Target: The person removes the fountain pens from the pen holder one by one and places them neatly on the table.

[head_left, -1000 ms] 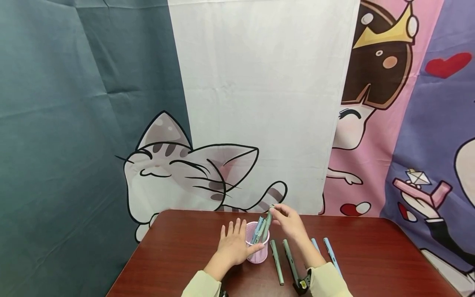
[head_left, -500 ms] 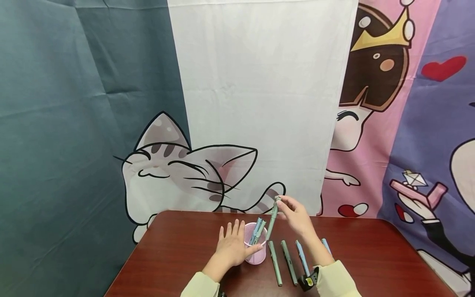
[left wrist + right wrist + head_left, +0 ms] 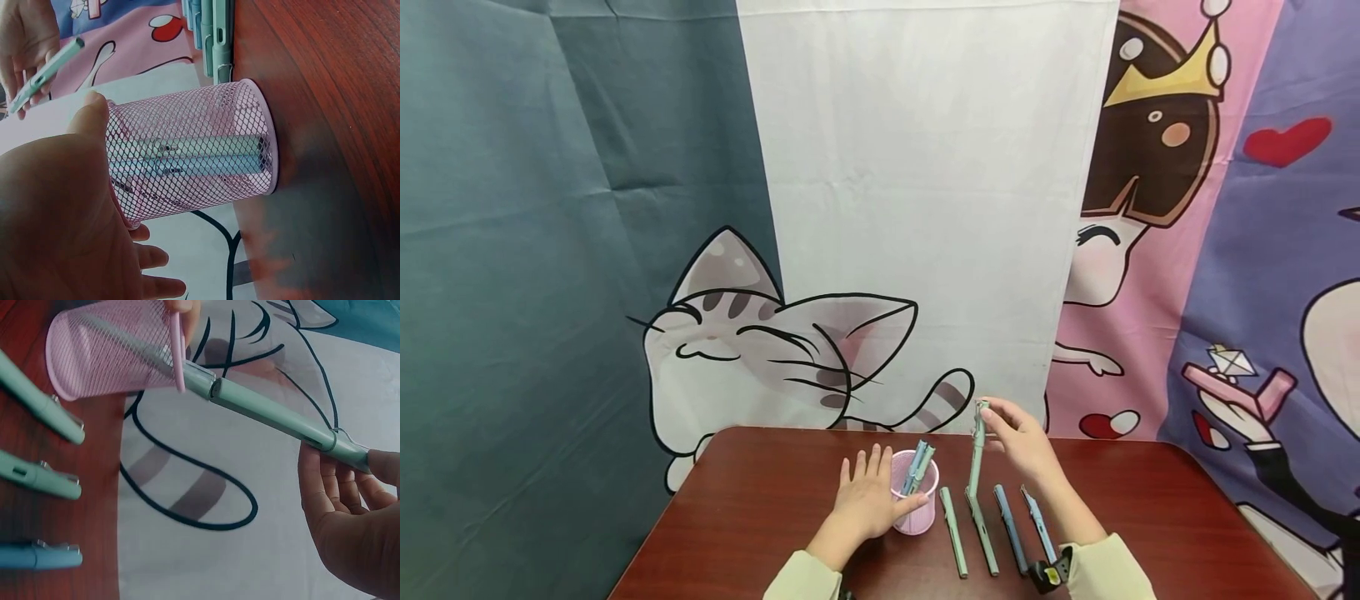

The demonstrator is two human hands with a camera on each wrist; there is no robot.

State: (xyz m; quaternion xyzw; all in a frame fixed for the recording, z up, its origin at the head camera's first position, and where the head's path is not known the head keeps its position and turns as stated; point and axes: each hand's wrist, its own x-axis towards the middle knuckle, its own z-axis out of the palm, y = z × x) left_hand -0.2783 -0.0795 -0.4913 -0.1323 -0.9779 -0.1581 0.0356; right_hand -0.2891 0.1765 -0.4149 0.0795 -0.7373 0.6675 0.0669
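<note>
Head view: the left hand [image 3: 867, 500] is spread wide, fingers straight and parted, thumb extended across the near side of a pink mesh cup [image 3: 915, 521] at its rim. Left wrist view confirms thumb contact at the rim, with the fingers on the opposite side of the cup's mouth. The right hand [image 3: 1018, 437] is narrowed to a pinch on the clip end of a held green pen [image 3: 977, 458]. This pen is raised, nearly upright, to the right of the cup. Its lower end overlaps a table pen in the head view and a cup pen in the right wrist view; left wrist view shows it apart from both.

The cup stands upright and contains a blue pen [image 3: 914, 467] and a green pen [image 3: 924, 468], side by side and leaning. To its right, four pens lie in a spaced row on the brown table [image 3: 737, 517]: a first green one [image 3: 954, 533], a second green one [image 3: 981, 533], a darker blue one [image 3: 1011, 531] and a light blue one [image 3: 1039, 525]. A black wrist device [image 3: 1051, 572] obstructs sight of the last one's near end. Behind hangs a printed cloth [image 3: 925, 167] bearing a cat drawing.
</note>
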